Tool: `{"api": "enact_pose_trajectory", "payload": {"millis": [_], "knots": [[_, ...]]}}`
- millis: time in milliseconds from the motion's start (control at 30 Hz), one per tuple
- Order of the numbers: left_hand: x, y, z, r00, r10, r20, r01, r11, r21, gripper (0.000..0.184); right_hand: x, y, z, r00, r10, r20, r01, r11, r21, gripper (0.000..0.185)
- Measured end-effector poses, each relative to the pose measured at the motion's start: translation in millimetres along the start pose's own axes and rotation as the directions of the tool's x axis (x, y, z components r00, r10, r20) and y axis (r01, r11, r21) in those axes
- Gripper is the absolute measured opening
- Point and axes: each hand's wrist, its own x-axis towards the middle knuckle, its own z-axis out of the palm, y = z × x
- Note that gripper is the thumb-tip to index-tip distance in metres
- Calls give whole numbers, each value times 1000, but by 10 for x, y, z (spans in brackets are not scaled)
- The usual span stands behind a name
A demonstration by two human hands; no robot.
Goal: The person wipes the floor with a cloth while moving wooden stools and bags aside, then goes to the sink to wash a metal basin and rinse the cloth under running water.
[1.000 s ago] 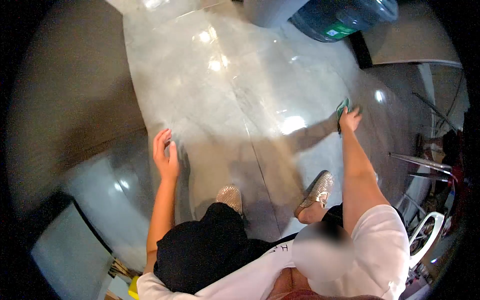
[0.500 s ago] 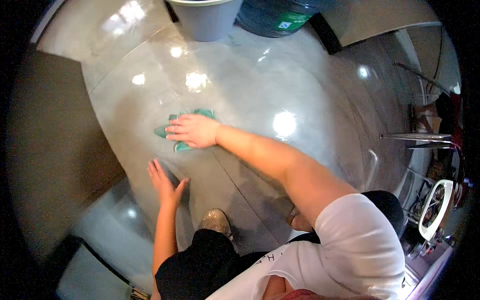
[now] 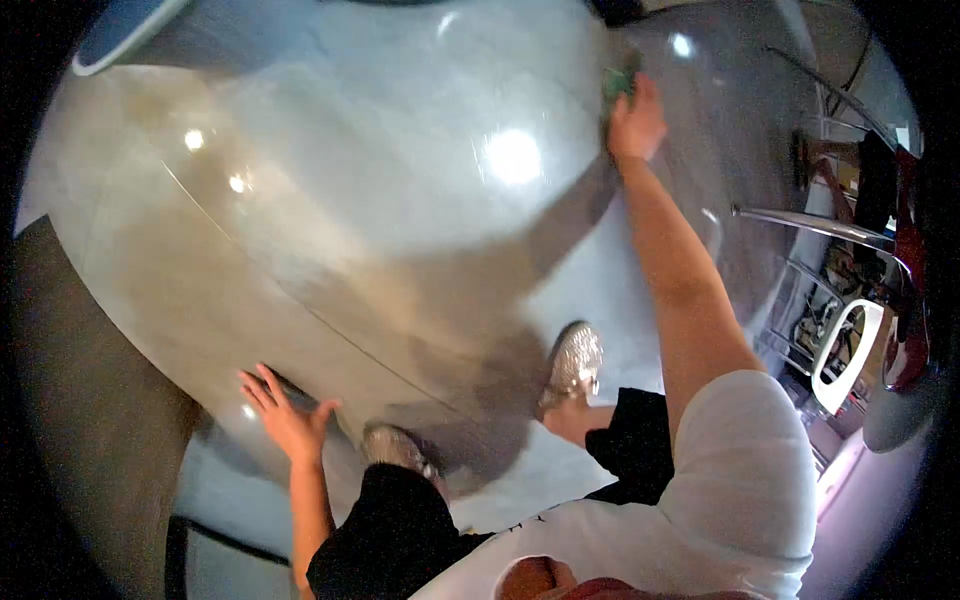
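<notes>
And the green cloth, grasped by the right hand near the pale floor's far right edge, with the left hand spread and unfilled, could be lost if pinched too loosely at such stretch, having been carried there from mid-floor half a second ago

The person's right hand, arm stretched far forward, grips a green cloth at the glossy floor. The left hand has its fingers spread, near the left shoe. The right shoe stands between the arms; a bucket edges in at upper left.
</notes>
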Motion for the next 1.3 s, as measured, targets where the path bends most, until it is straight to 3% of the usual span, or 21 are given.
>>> {"api": "enact_pose_trajectory", "payload": {"millis": [133, 167, 233, 300, 333, 400, 467, 567, 600, 633, 667, 733, 833, 867, 900, 933, 1000, 1033, 1133, 1167, 1300], "knots": [[-42, -48, 29, 993, 74, -90, -77, 996, -34, 135, -1381, 1458, -93, 878, 467, -105, -477, 871, -113, 55], [-11, -53, 7, 994, 72, -77, -75, 997, -31, 134, -1466, 1406, -159, 881, 464, -89, -472, 872, -132, 55], [-16, -63, 90, 993, 87, -74, -86, 996, 16, 134, -1690, 1148, -205, 634, 766, -103, -771, 617, -154, 57], [-41, -98, 70, 992, 109, -69, -104, 992, 72, 133, -1803, 540, -224, 823, 569, -13, -566, 815, -124, 56], [-20, -99, 53, 993, 100, -63, -95, 992, 79, 132, -1927, 133, -265, 960, 271, -65, -272, 962, -11, 52], [-24, -123, 60, 992, 104, -66, -100, 993, 62, 129, -2294, -712, -512, 996, -40, 74, 25, 979, 201, 55], [1, -100, 52, 998, 65, -11, -63, 994, 90, 124, -2861, -1192, -913, 890, -314, 330, 226, 933, 279, 52], [-53, -141, -395, 995, 30, 98, -41, 993, 112, 115, -3434, -1429, -1469, 375, -648, 663, 151, 748, 646, 57], [-99, -88, -649, 955, 1, 298, -39, 992, 123, 104, -3518, -1493, -1722, 369, -662, 652, 144, 734, 664, 57], [-211, -113, -926, 876, -31, 481, -36, 991, 129, 92, -3599, -1482, -2016, 370, -596, 713, -102, 736, 669, 57], [-448, -275, -968, 920, 27, 392, -82, 989, 125, 80, -3617, -1457, -2343, 340, -526, 779, -346, 701, 624, 57], [-1130, -543, -1088, 965, 81, 249, -100, 993, 64, 55, -3539, -1337, -2937, 489, -412, 769, -461, 626, 629, 55], [-2557, -1052, -1165, 917, -96, 387, 144, 985, -98, 55, -3359, -906, -3608, 458, -186, 869, -700, 527, 481, 54], [-3055, -1256, -1138, 784, -220, 580, 380, 909, -170, 61, -3271, -784, -3837, 496, -152, 855, -716, 485, 502, 55], [-3726, -1640, -874, 802, -193, 566, 401, 875, -269, 66, -3107, -819, -4219, 451, -47, 891, -788, 448, 422, 55], [-4253, -1833, -875, 688, -256, 679, 552, 792, -261, 68, -2921, -897, -4568, 396, 51, 917, -849, 400, 345, 55], [-5527, -2423, -579, 823, 47, 566, 29, 992, -123, 60, -2816, -755, -4881, 422, 32, 906, -851, 358, 384, 55], [-5771, -2280, -1048, 723, -73, 687, 208, 971, -116, 56, -2830, -722, -5017, 425, 1, 905, -843, 365, 395, 55], [-6874, -2157, -1377, 571, -367, 734, 646, 753, -126, 47, -2942, -626, -5072, 435, -70, 898, -832, 350, 430, 57], [-7340, -2227, -1281, 563, -394, 726, 677, 724, -133, 47, -3054, -631, -5093, 417, -83, 905, -822, 391, 415, 56], [-8385, -1904, -1073, 353, -556, 753, 935, 237, -263, 44, -3501, -727, -5014, 331, -181, 926, -791, 481, 377, 57]]}}
